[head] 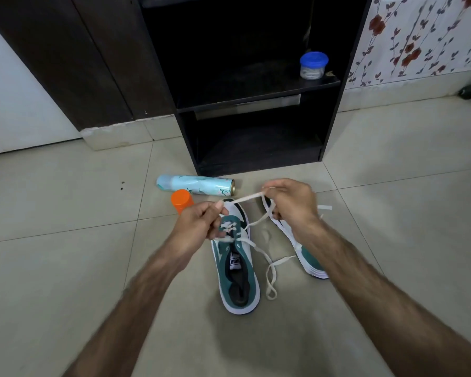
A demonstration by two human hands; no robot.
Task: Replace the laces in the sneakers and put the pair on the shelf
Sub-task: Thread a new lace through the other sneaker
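Note:
Two green and white sneakers lie on the tiled floor. The left sneaker (235, 265) stands upright with its toe pointing away, a white lace (249, 197) threaded through its lower eyelets. My left hand (199, 223) pinches one part of that lace above the toe. My right hand (291, 202) pinches the lace further along, pulling it taut between both hands. A loose end (271, 270) of the lace curls on the floor between the shoes. The right sneaker (307, 257) lies mostly hidden under my right forearm.
A black shelf unit (256, 104) stands just beyond the shoes, with a blue-lidded jar (313, 65) on its middle board. A pale blue spray can (196, 185) lies on the floor by an orange-capped bottle (181, 202). A floral curtain (419, 36) hangs at the right.

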